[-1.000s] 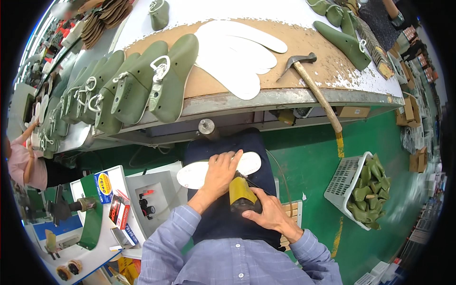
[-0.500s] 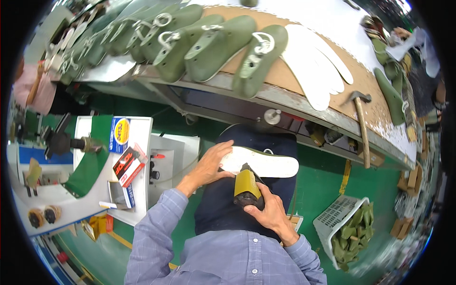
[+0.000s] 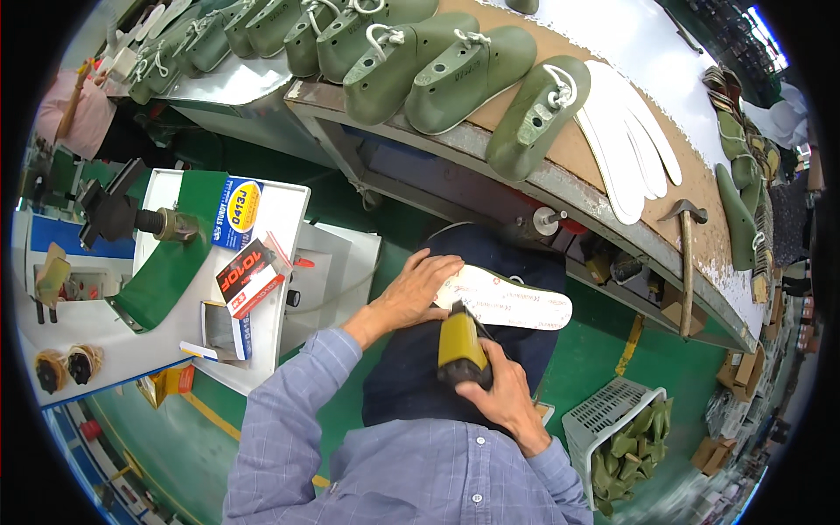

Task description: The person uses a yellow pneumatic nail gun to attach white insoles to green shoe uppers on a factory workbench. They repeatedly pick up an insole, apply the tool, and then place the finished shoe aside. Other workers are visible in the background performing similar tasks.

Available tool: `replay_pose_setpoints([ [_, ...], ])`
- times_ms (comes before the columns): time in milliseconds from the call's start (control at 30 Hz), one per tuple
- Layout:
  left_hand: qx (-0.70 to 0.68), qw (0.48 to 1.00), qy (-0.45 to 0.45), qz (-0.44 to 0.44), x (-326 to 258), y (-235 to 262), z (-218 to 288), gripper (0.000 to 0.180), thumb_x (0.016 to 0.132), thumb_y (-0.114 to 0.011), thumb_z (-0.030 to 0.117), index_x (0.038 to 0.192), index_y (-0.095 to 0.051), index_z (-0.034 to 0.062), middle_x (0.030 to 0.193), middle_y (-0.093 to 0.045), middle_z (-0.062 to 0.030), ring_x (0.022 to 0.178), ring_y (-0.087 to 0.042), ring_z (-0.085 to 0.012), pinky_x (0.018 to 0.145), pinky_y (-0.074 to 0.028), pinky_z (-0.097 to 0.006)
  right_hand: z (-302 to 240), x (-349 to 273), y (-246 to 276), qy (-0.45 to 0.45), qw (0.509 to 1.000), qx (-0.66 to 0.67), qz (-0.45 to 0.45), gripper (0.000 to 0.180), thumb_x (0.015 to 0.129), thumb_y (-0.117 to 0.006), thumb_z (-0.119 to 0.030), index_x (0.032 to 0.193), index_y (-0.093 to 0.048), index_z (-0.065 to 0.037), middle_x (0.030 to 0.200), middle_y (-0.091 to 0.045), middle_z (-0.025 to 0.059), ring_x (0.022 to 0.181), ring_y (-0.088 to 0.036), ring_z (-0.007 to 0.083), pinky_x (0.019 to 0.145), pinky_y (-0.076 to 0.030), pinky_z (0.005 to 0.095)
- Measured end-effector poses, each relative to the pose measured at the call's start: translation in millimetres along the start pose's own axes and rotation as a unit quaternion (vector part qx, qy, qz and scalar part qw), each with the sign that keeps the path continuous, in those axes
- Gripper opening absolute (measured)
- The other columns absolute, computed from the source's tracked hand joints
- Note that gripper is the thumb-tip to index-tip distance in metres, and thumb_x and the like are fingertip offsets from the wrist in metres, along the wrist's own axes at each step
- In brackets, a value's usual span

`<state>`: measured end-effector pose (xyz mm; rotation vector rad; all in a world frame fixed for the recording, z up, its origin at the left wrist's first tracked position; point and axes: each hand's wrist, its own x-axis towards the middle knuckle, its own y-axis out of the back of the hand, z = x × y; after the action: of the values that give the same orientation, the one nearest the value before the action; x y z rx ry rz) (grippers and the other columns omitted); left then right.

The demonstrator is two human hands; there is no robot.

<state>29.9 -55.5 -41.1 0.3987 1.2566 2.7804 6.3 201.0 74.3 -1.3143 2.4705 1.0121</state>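
Across my dark-trousered lap lies a green shoe last, sole up, with a white insole board point(image 3: 516, 302) covering it. My left hand point(image 3: 418, 287) grips its left end, the thumb on the near edge and the fingers over the top. In my right hand point(image 3: 503, 385) is a yellow and black staple gun point(image 3: 460, 343). Its nose points away from me and meets the insole board, or hovers just above it, close to my left thumb. The green body of the last is mostly hidden beneath the board.
Green shoe lasts point(image 3: 472, 79) with white cords line the bench ahead. White insole boards point(image 3: 617, 144) and a hammer point(image 3: 687, 262) lie to their right. On my left, a white table point(image 3: 166, 341) bears small boxes point(image 3: 254, 276) and a black clamp-like fixture point(image 3: 114, 214). A basket point(image 3: 612, 407) of green pieces stands at right.
The view has shifted, so the bench things appear further right and the side table a little higher. Both hands keep their hold; the staple gun's nose stays near my left thumb.
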Motion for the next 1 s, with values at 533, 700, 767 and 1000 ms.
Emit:
replay_pose_setpoints([
  [533, 0.086, 0.965, -0.232, 0.085, 41.6, 63.9, 81.8, 0.078, 0.061, -0.084, 0.021, 0.134, -0.055, 0.0190, 0.123, -0.058, -0.0094, 0.112, -0.059, -0.0295, 0.106, -0.042, -0.049, 102.2, -77.8, 64.7, -0.066, 0.650, 0.757, 0.005, 0.111, 0.092, -0.035, -0.086, 0.149, -0.040, 0.009, 0.128, -0.062, 0.0346, 0.092, -0.073, 0.0440, 0.067, -0.064, 0.0495],
  [700, 0.174, 0.902, -0.267, 0.291, 116.8, 104.5, 115.4, 0.061, 0.078, -0.079, 0.021, 0.133, -0.055, 0.0309, 0.140, -0.054, -0.0123, 0.136, -0.049, -0.0315, 0.119, -0.028, -0.056, 27.1, -100.1, 88.3, 0.037, 0.639, 0.761, -0.110, 0.092, 0.086, -0.069, -0.043, 0.158, -0.030, 0.001, 0.141, -0.049, 0.0381, 0.114, -0.060, 0.0595, 0.082, -0.059, 0.0665],
  [767, 0.165, 0.932, -0.116, 0.300, 149.2, 115.0, 117.6, 0.079, 0.076, -0.083, 0.028, 0.144, -0.048, 0.0127, 0.154, -0.042, -0.0209, 0.144, -0.040, -0.0437, 0.120, -0.026, -0.061, 10.9, -82.3, 93.1, 0.083, 0.680, 0.726, -0.055, 0.093, 0.084, -0.068, -0.043, 0.158, -0.031, 0.000, 0.139, -0.050, 0.0375, 0.112, -0.060, 0.0600, 0.076, -0.060, 0.0680],
  [1000, -0.097, 0.968, 0.203, 0.112, 218.0, 143.0, 56.0, 0.087, 0.083, -0.080, 0.034, 0.151, -0.042, -0.0039, 0.143, -0.057, -0.0279, 0.134, -0.055, -0.0414, 0.114, -0.042, -0.044, -26.3, -16.3, 153.6, 0.222, 0.654, 0.715, 0.107, 0.086, 0.083, -0.065, -0.041, 0.150, -0.040, 0.006, 0.134, -0.057, 0.0276, 0.112, -0.063, 0.0488, 0.071, -0.063, 0.0576],
])
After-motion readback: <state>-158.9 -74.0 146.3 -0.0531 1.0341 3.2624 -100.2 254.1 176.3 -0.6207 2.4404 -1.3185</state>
